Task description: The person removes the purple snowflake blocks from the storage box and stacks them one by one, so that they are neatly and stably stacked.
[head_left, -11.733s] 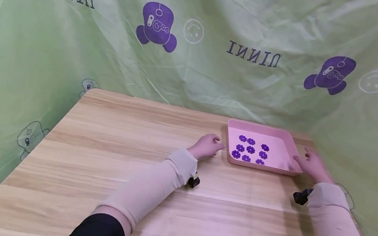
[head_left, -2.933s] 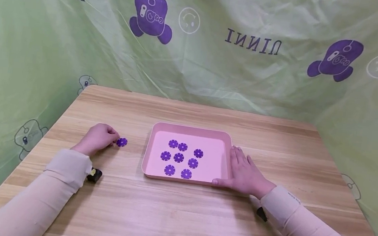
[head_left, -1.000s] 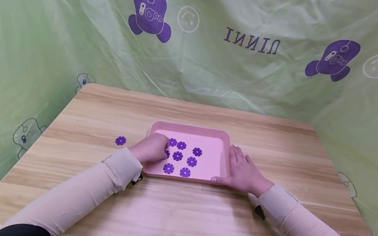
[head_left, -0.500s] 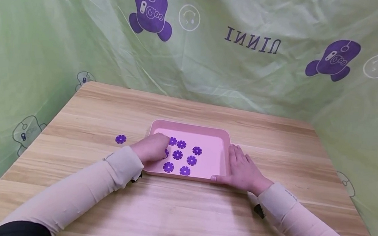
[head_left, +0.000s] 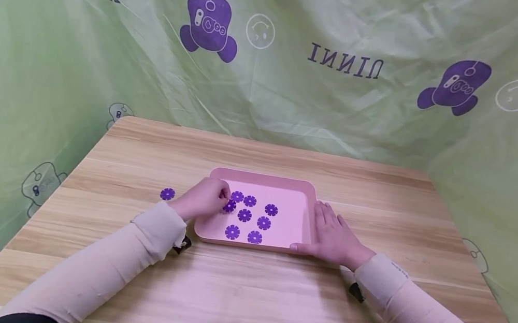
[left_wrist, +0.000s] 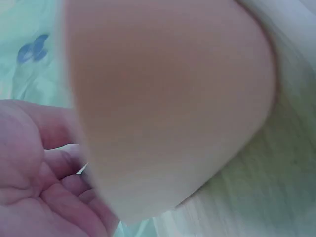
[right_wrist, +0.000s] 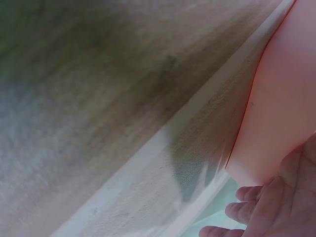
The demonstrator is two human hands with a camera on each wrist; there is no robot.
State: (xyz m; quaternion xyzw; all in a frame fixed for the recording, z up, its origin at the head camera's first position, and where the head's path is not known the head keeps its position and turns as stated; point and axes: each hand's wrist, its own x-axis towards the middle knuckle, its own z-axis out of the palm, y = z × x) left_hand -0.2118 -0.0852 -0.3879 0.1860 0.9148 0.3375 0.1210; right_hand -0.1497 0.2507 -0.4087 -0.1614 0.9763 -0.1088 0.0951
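A shallow pink tray (head_left: 284,195) sits on the table, holding several purple notched discs (head_left: 244,215) shaped like flowers. Over its left side reaches my left hand (head_left: 206,197), pinching one purple notched disc (head_left: 229,206) between thumb and finger; a faint shadow shows just below that disc. My right hand (head_left: 336,239) rests with straight fingers against the tray's right wall, thumb along its front edge. Another purple notched disc (head_left: 167,194) lies on the table left of the tray. The left wrist view shows my left palm (left_wrist: 29,173) behind the blurred tray wall (left_wrist: 173,98); the pinched disc is hidden there.
The wood-grain table (head_left: 246,295) runs back to a green printed curtain (head_left: 264,105), which hangs along the back and both sides. A small black wrist camera (head_left: 182,245) sits under the left wrist, another (head_left: 356,292) under the right.
Earlier the tray stood far right and was moved to the middle. My left hand set one disc on the table, returned to the tray and has now lifted another slightly. The right hand stays put.
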